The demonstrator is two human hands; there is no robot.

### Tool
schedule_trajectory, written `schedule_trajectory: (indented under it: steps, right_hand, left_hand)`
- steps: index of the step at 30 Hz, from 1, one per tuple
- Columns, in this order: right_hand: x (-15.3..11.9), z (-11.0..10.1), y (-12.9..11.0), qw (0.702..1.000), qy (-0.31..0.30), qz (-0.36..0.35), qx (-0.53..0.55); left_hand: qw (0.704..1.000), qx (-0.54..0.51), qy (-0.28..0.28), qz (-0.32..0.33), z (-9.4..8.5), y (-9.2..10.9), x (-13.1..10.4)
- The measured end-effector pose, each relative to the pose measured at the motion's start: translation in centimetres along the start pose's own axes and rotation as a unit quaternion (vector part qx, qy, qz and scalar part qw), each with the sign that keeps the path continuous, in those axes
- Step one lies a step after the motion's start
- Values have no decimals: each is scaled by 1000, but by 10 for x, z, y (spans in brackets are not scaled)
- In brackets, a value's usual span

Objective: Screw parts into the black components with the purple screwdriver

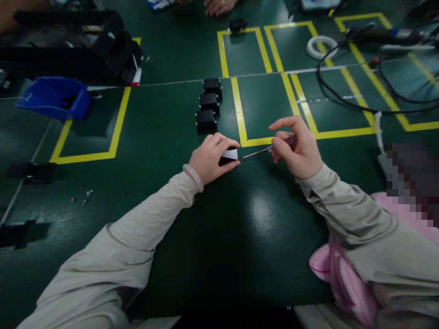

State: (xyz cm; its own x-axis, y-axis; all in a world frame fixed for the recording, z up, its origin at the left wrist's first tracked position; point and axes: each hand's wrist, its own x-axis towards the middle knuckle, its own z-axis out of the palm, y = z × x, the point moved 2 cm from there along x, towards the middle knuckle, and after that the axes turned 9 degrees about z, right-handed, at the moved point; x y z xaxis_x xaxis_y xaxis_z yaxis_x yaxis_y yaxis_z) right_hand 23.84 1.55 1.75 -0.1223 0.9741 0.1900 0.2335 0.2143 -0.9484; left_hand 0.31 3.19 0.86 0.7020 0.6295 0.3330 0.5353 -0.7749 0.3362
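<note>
My left hand (213,159) grips a small black block with a white face (230,156) low over the green table. Its fingers lie over the top and its thumb along the near side, so part of the block is hidden. In my right hand (297,148) is a screwdriver (255,153), held by its clear purplish handle with the index finger lifted off. The thin shaft points left, and its tip meets or nearly meets the block's right end. Just beyond my left hand, three black blocks with screws at their sides (206,119) stand in a row.
A blue bin (56,98) sits at the left, near a black rack (116,45). Tiny screws (85,197) lie at the lower left. Yellow tape (240,112) marks the table. A tape roll (321,47) and black cable (338,93) lie at the right. Another person's hand (219,6) rests at the far edge.
</note>
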Motion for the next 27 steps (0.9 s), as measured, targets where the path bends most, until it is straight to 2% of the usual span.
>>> schedule_trajectory:
  steps: [10,27]
  right_hand:
    - [0,0,-3,1000,-10,20,-1]
    - [0,0,0,1000,-6,5,6]
  left_hand:
    - [1000,-3,-3,-7,0,1,0]
    - [1000,-4,-4,-4,1,0,-1]
